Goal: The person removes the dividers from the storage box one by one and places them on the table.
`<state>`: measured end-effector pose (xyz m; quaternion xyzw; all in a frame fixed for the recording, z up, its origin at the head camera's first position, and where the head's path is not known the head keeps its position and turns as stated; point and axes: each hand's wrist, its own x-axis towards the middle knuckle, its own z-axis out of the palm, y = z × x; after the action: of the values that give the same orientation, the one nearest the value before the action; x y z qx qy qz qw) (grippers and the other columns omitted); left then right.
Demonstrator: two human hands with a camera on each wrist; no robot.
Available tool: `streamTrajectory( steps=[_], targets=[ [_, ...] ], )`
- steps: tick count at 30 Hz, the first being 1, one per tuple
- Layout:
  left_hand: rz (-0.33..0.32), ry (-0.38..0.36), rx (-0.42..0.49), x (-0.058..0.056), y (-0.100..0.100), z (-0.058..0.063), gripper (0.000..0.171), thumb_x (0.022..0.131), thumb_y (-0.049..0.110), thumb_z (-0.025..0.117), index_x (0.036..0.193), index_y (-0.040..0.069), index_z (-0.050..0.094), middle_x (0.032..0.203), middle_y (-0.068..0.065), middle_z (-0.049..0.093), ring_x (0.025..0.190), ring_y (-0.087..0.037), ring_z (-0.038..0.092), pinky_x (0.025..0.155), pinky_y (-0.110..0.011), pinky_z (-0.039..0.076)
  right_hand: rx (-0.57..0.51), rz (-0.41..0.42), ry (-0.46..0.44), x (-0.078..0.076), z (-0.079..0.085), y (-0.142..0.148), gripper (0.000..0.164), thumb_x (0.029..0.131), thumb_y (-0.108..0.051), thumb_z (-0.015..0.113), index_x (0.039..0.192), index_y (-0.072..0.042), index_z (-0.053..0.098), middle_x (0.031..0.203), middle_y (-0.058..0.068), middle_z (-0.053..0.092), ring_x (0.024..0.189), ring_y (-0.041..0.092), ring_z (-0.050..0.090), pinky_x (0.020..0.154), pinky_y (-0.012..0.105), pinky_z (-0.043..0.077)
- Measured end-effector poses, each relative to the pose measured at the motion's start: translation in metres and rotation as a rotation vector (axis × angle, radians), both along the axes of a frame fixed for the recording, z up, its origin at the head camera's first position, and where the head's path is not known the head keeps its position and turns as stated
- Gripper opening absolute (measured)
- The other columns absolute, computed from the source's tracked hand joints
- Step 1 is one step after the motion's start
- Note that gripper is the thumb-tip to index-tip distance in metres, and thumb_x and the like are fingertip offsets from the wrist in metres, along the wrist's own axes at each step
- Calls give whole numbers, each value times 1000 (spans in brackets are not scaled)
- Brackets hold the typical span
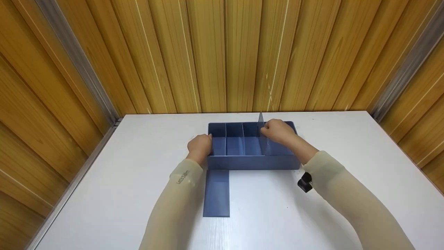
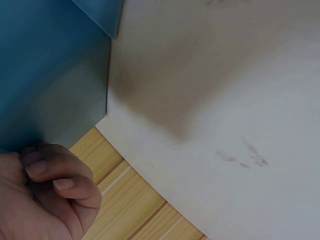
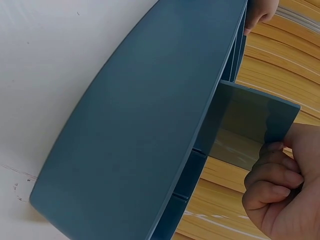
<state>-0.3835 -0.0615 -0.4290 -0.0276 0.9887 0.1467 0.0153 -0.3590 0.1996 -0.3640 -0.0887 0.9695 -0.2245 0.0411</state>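
Observation:
A dark blue storage box (image 1: 253, 163) stands on the white table, its open top showing several compartments. At its left end, my left hand (image 1: 200, 146) grips the side wall near the rim; the curled fingers (image 2: 62, 182) show at the box edge in the left wrist view. My right hand (image 1: 280, 131) pinches a thin blue divider panel (image 3: 245, 117) by its upper edge. That divider stands across the box right of the middle, its upper part rising above the rim. To its left, two fitted dividers (image 1: 244, 146) sit level with the rim.
A flat blue panel (image 1: 217, 194) lies on the white table (image 1: 104, 194) in front of the box's left end. Wood-look panel walls (image 1: 239, 55) stand behind and at both sides. A small black object (image 1: 305, 182) is at the right sleeve.

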Motion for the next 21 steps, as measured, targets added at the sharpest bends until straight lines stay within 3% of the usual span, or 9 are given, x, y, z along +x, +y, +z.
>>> streamTrajectory(
  steps=[21],
  targets=[
    [-14,13,-1,0,1,-1,56,113,35,32,99,1,74,107,-17,78,99,-30,76,86,-47,61,12,-7,50,3,6,-1,39,96,-13,47,59,-19,35,54,-8,33,52,9,30,53,25,27]
  ],
)
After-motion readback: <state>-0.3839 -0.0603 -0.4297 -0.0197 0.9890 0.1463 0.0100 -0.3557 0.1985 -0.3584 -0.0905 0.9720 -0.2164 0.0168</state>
